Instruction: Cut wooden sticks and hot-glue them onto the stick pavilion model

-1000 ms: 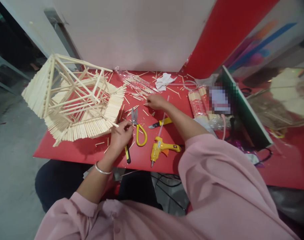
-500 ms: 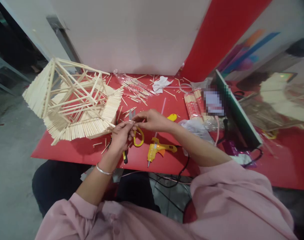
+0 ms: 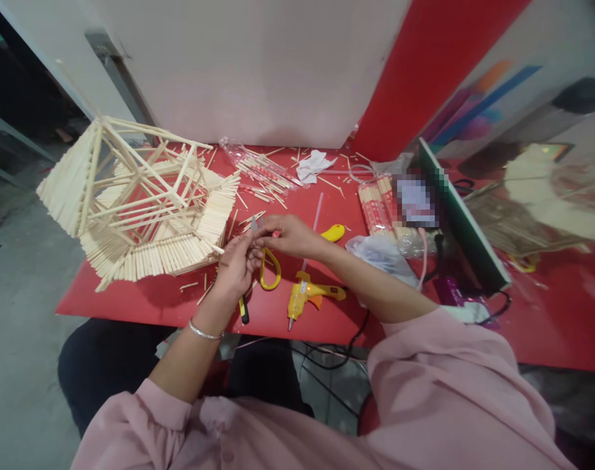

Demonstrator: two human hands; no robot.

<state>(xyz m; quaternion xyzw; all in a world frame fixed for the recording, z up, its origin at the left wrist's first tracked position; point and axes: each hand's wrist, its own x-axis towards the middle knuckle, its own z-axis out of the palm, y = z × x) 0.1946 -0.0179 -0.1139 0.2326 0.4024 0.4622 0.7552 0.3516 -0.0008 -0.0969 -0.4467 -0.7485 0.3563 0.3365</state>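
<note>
Head cam: L hand (image 3: 234, 266) & R hand (image 3: 293, 236) are meeting over scissors (image 3: 279, 269), nr stick model (image 3: 157, 259). Prob. doing fine fingerwork, needing steady pinch; can't tell what they're gripping.

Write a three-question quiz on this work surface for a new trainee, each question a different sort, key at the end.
1. True or false: the yellow glue gun lies on the red tabletop.
2. Which wrist wears the bracelet?
A) right
B) left
C) both
3. Fill in the blank: the scissors' handle loop beside the person's left hand is ____ in colour.

Key: 1 true; 2 B; 3 yellow
</note>
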